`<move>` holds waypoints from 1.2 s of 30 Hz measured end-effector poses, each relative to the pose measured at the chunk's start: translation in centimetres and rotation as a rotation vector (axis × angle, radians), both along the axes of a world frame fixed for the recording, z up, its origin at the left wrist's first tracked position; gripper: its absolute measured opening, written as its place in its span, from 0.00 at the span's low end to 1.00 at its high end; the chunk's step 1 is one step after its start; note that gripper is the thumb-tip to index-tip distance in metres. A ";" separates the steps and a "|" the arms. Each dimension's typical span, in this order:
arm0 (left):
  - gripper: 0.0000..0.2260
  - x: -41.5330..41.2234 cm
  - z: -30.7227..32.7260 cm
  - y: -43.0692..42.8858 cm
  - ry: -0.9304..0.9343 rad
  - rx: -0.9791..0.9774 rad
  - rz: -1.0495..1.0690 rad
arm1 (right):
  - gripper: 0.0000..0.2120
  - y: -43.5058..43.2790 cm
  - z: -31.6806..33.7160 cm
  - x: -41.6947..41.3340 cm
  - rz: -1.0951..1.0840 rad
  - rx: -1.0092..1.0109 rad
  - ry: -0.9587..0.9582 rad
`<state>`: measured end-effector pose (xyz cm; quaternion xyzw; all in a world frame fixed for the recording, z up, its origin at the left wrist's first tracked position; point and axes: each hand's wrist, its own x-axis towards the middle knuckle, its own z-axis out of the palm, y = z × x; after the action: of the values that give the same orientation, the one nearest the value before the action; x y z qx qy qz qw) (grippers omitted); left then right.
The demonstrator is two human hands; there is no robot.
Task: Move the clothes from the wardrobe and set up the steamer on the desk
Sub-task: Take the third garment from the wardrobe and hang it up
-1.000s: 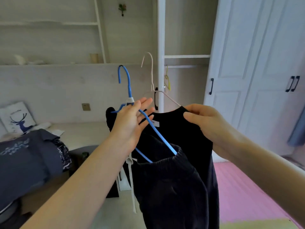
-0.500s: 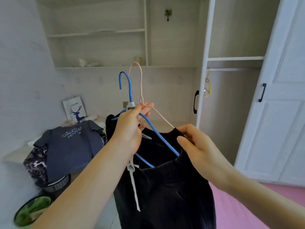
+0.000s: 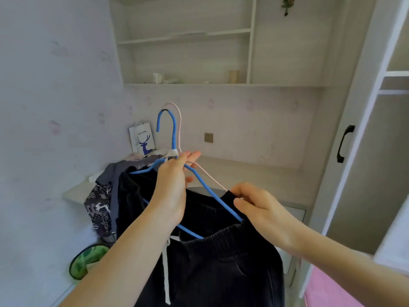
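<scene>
Hangers [image 3: 175, 138] sit pinched at the neck in my left hand [image 3: 172, 191]; my right hand [image 3: 263, 211] pinches the dark clothes [image 3: 221, 262], held up before the surface [image 3: 254, 176]. I'd lower them flat beside the pile [image 3: 101, 200].

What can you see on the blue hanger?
The blue hanger is thin and looks like coated wire, with a curved hook pointing up and a white band at the neck. The left hand grips it just below the neck, together with a pink hanger behind it. Dark trousers hang over its bottom bar. The right hand pinches dark cloth beside one sloping arm.
</scene>
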<state>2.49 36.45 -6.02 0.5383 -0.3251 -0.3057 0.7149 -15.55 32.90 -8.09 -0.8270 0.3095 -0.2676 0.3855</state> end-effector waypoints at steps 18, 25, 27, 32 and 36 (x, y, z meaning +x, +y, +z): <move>0.14 15.5 -5.9 -2.9 -0.313 0.282 0.094 | 0.08 -5.4 -5.6 22.3 0.099 -0.280 0.168; 0.04 20.9 -7.4 -6.8 -0.400 0.356 0.030 | 0.09 -11.8 -7.1 27.4 0.141 -0.077 0.050; 0.05 22.9 -8.0 -8.0 -0.409 0.350 0.025 | 0.08 -14.3 -7.4 28.9 0.156 -0.068 0.065; 0.08 28.7 -8.8 -10.5 -0.460 0.260 0.347 | 0.08 -21.0 -7.5 31.8 0.221 -0.038 0.080; 0.05 34.0 -10.5 -12.3 -0.755 0.337 0.559 | 0.08 -25.6 -7.3 33.6 0.285 -0.015 0.067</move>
<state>36.46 24.19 -16.49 0.7859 -0.3506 0.0656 0.5051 18.09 7.34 -15.42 -0.8740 0.1998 -0.1846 0.4025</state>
